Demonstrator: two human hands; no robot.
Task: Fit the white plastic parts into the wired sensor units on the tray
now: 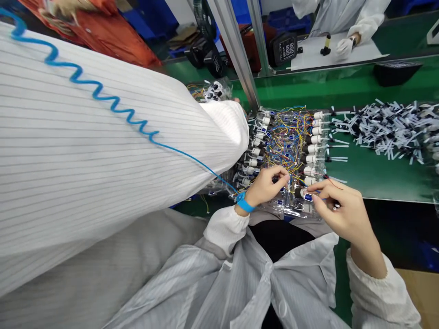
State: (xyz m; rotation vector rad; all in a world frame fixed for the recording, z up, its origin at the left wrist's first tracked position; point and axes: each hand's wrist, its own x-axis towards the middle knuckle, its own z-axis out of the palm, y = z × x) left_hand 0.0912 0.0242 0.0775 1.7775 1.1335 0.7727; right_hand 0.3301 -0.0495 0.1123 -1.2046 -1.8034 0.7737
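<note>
My left hand [269, 185], with a blue wrist strap [244, 202], is closed in a pinch over the near end of a row of wired parts. What its fingertips hold, if anything, is hidden. To its right, my right hand [343, 208] pinches a small blue-and-white piece [308, 197] between thumb and fingers. Thin dark and red wires run close to those fingers. Beneath and beyond both hands lie clear plastic trays [297, 213] with several white cylindrical parts [311, 149] and tangled yellow, blue and red wires [284, 137].
A heap of black-and-white strips [387, 128] lies on the green table [370, 180] at right. A person's white sleeve [226, 123] crowds my left side, with a coiled blue cord [113, 104] over it. A metal post [236, 50] rises behind. Another person's gloved hand [344, 48] rests across the table.
</note>
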